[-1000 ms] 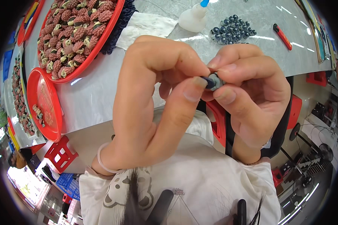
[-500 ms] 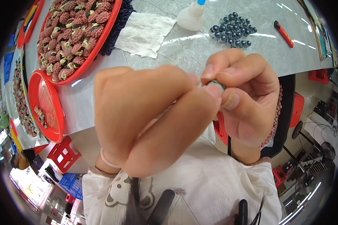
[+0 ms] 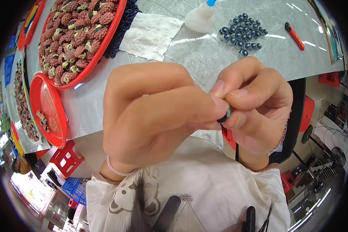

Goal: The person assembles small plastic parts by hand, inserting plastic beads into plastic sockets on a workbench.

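A small round piece (image 3: 225,115), dark with a pale grey-blue side, is pinched where my two hands meet above the table's front edge. My right hand (image 3: 259,100) grips it between thumb and fingertips. From the other side, my left hand (image 3: 150,112) is closed with its fingertips pressed against the same piece; its back and knuckles hide most of those fingers. Beyond the hands, a cluster of small dark-blue round pieces (image 3: 243,31) with pale sides lies on the grey table (image 3: 197,50).
A white cloth (image 3: 150,34) lies beside a translucent bottle (image 3: 200,19) with a blue tip. A red-handled cutter (image 3: 294,36) is at the far right. Left stand a big red tray (image 3: 89,69) of pink figures and a smaller red tray (image 3: 58,127). A red stool (image 3: 67,158) stands below.
My left hand has turned and shifted slightly right, its fingers lower around the piece. The piece now shows a dark face. My right hand has moved slightly down and right.
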{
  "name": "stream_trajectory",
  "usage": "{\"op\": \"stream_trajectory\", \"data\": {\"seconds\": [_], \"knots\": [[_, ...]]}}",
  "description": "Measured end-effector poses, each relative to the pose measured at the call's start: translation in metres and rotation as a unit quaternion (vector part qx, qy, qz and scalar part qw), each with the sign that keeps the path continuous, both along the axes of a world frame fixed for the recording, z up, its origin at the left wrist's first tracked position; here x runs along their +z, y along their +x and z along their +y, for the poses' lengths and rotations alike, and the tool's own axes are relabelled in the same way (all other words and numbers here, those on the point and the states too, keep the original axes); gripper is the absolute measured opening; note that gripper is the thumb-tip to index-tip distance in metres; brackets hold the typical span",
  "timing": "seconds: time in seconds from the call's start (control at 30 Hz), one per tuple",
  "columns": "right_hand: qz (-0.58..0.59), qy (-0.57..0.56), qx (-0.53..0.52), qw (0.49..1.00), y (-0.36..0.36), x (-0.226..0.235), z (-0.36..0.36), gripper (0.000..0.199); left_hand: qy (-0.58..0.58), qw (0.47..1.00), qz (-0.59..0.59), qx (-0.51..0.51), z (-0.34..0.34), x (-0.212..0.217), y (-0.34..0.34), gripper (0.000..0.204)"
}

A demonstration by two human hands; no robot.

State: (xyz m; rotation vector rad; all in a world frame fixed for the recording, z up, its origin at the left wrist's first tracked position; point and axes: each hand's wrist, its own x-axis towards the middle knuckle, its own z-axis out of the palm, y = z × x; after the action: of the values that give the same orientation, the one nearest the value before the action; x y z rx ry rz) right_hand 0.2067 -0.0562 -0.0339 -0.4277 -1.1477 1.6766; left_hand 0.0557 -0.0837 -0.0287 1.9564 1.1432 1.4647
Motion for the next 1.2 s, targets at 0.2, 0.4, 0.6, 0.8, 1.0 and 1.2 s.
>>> {"op": "stream_trajectory", "data": {"seconds": [0.2,0.4,0.6,0.8,1.0,1.2], "knots": [[-0.023,-0.069,0.025,0.997,0.005,-0.004,0.006,0.016,0.033,0.997,0.068,-0.009,0.015,0.004,-0.014,0.016],[-0.260,0.046,-0.219,0.939,0.067,-0.009,0.036,0.019,-0.041,0.956,0.280,0.079,0.063,0.036,-0.050,0.012],[-0.523,0.146,-0.231,0.808,0.057,-0.015,0.049,0.015,0.108,0.843,0.523,0.065,0.105,0.025,-0.058,0.010],[-0.543,0.199,-0.217,0.787,0.063,-0.011,0.059,0.017,0.141,0.793,0.589,0.062,0.116,0.014,-0.050,0.009],[-0.550,0.204,-0.181,0.790,0.070,0.008,0.074,0.017,0.159,0.785,0.594,0.081,0.119,0.008,-0.049,0.008],[-0.543,0.256,-0.213,0.771,0.055,-0.005,0.150,0.015,-0.007,0.889,0.438,0.134,0.099,0.037,-0.035,0.005]]}}
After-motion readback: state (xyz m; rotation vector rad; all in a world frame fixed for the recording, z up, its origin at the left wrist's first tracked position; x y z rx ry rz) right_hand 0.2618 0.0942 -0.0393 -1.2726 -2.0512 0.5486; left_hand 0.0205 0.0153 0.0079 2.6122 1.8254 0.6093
